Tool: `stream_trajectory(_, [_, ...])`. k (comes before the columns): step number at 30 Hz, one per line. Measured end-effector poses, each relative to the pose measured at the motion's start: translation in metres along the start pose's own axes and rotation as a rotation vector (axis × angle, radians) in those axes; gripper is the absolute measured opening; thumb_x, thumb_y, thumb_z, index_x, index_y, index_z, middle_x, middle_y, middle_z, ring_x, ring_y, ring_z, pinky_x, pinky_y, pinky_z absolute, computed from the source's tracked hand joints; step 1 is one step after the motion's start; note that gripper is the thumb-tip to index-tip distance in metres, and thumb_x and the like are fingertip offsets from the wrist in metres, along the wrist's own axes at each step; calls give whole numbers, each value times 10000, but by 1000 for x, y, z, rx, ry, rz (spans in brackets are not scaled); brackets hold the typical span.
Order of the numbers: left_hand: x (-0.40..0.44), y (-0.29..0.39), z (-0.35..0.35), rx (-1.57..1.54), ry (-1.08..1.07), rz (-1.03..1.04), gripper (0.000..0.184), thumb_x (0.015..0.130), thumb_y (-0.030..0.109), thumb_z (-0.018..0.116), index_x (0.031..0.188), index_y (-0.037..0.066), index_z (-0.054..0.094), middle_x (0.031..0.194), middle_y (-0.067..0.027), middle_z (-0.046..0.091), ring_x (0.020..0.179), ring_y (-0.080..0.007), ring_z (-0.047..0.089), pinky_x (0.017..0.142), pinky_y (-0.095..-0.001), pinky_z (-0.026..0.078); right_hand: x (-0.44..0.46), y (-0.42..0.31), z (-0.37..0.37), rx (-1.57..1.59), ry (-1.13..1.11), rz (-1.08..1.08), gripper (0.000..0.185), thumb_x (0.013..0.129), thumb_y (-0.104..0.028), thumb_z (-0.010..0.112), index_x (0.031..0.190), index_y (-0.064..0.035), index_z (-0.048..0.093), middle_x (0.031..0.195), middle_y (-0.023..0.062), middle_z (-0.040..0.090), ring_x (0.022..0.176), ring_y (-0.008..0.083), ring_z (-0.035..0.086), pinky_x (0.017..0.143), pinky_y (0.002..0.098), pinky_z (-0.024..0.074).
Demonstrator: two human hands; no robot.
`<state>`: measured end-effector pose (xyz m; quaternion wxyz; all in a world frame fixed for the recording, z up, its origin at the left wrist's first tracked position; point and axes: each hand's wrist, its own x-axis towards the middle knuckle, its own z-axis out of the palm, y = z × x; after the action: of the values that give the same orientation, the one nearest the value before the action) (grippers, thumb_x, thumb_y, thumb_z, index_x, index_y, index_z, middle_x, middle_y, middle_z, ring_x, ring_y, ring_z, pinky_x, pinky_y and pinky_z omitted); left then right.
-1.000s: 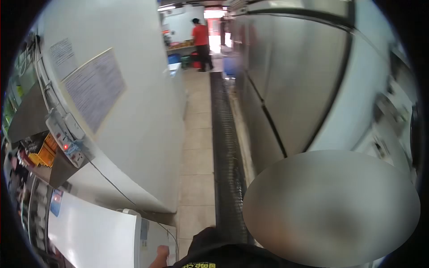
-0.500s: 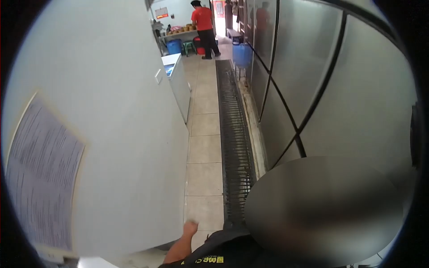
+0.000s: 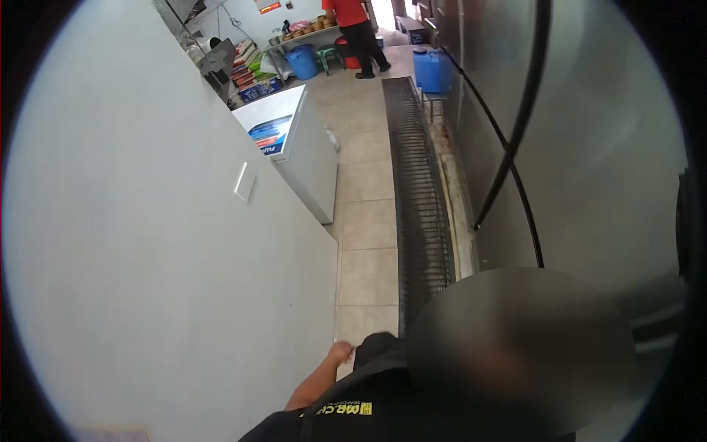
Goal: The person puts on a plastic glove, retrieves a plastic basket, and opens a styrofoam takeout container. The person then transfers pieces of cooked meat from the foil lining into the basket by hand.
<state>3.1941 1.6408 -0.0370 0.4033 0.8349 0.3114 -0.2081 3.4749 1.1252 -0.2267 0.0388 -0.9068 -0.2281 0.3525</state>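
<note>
My left hand (image 3: pixel 341 352) swings low at my side, beside the end of the white wall (image 3: pixel 221 280) and over the tiled floor. Its fingers look curled in, and I see nothing held in them. The black shirt (image 3: pixel 412 383) with yellow lettering fills the bottom of the view. My right hand does not show; a large blurred patch covers the lower right.
A narrow tiled walkway (image 3: pixel 366 221) runs ahead beside a dark floor grate (image 3: pixel 420 191). Metal panels (image 3: pixel 589 162) line the right. A white chest freezer (image 3: pixel 317 155) juts out on the left. Farther off are a blue jug (image 3: pixel 433 70), a blue bin (image 3: pixel 301 62) and a person in red (image 3: pixel 350 15).
My view has moved forward along the walkway and tipped downward. The freezer and blue jug look nearer, and the paper sheet on the wall has almost left the view.
</note>
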Motion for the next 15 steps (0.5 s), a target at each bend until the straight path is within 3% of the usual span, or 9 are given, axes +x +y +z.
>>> stream_trajectory(1, [11,-22,-6,380,-123,301,330,925,343,578,828,52,701,846,-178,709,791,-362,687,750,-477,537,10,-43,-111,-307,23,-174,137,799,-156,661,804,-48,745,820,176,717,792,308,713,641,469,537])
stream_trajectory(2, [6,-14,-18,289,-73,154,350,926,360,553,827,58,700,847,-179,702,803,-371,682,764,-491,534,28,-93,-186,360,314,213,128,816,-114,625,817,-29,721,804,168,710,724,279,710,602,434,537])
stream_trajectory(4, [-13,-10,-30,97,167,18,336,905,362,548,812,76,698,841,-181,683,834,-380,668,785,-514,524,118,-129,-281,517,377,74,127,857,-115,603,847,-23,690,786,125,693,655,220,684,590,371,532])
stream_trajectory(5, [-22,9,-50,206,176,12,335,884,377,575,780,82,693,844,-163,688,850,-383,662,777,-527,519,154,-145,-326,497,388,52,127,857,-115,603,847,-23,690,786,125,693,655,220,684,590,371,532])
stream_trajectory(6, [25,-49,-22,649,73,241,286,830,370,632,797,96,708,837,-139,696,842,-388,664,752,-527,523,189,-164,-370,578,475,-4,115,869,-115,609,851,-26,678,770,105,683,643,193,669,584,350,527])
stream_trajectory(7, [25,-28,-40,408,113,-54,285,818,372,643,848,100,722,843,-135,701,835,-390,666,729,-530,525,225,-182,-409,666,563,-62,105,881,-116,614,856,-29,666,753,85,674,632,165,653,579,329,521])
stream_trajectory(8, [38,-22,-45,-115,180,-607,330,854,400,612,850,91,726,824,-157,693,831,-386,668,707,-527,521,253,-196,-447,664,580,-80,105,881,-116,614,856,-29,666,753,85,674,632,165,653,579,329,521])
stream_trajectory(11, [147,-15,-104,48,160,-336,344,867,405,600,841,85,721,825,-164,692,834,-390,667,713,-530,517,326,-221,-508,662,666,-105,98,887,-115,624,836,-38,657,719,58,662,595,147,621,548,324,498])
stream_trajectory(15, [324,47,-208,297,58,177,376,893,415,575,822,73,713,829,-177,691,842,-399,663,726,-536,510,404,-193,-463,579,574,82,77,841,-53,614,786,-58,668,671,54,651,596,158,629,552,322,495])
